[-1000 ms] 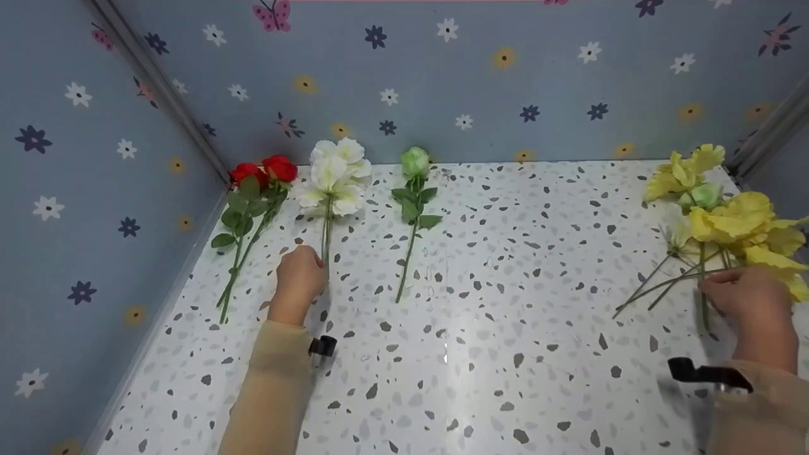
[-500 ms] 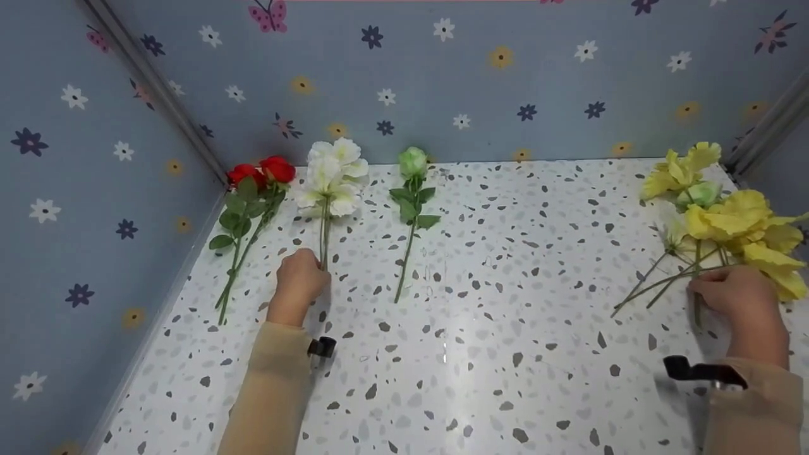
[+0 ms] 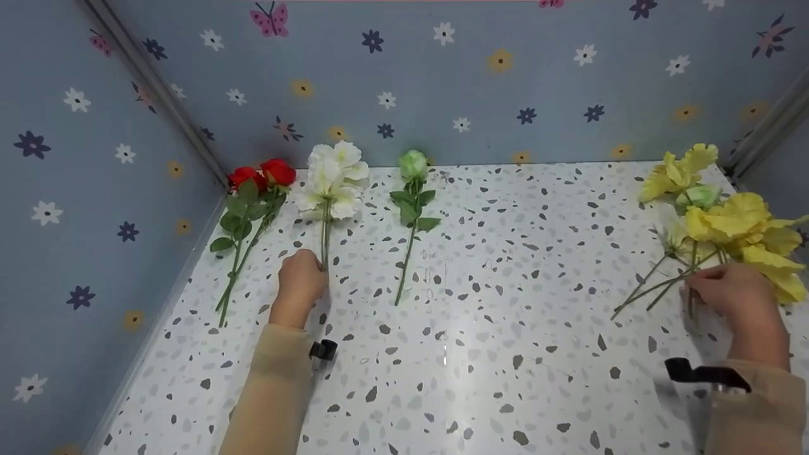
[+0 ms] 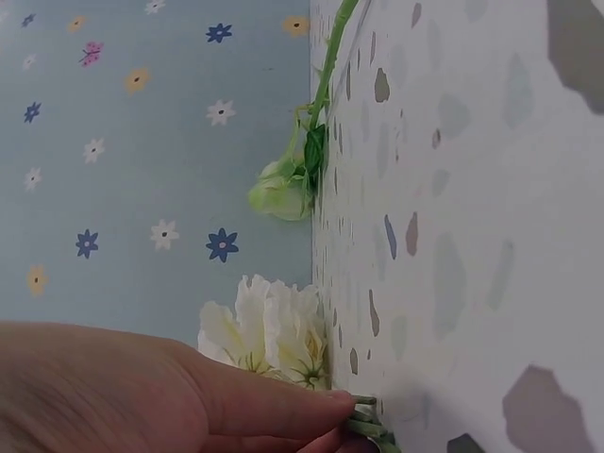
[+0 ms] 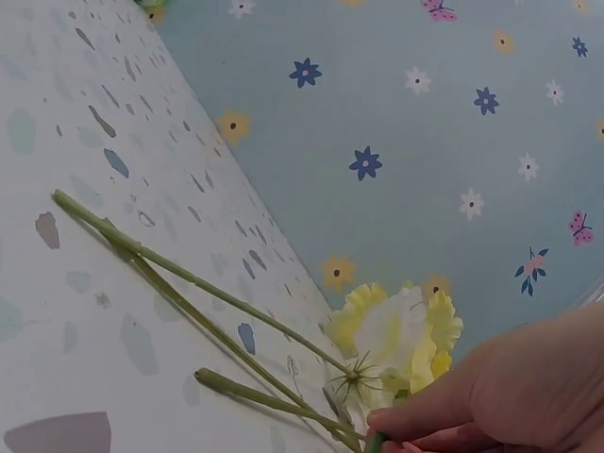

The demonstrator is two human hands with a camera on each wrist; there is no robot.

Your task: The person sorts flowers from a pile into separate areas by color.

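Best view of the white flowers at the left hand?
Head: the white flowers show full blooms, with stems running to the left hand. Left wrist: blooms partly hidden behind that hand, stems at its fingertips. Right wrist: none; its white bloom is another flower.

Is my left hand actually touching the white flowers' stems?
Touching. The left wrist view shows the left hand pinching the green stems of the white flowers.
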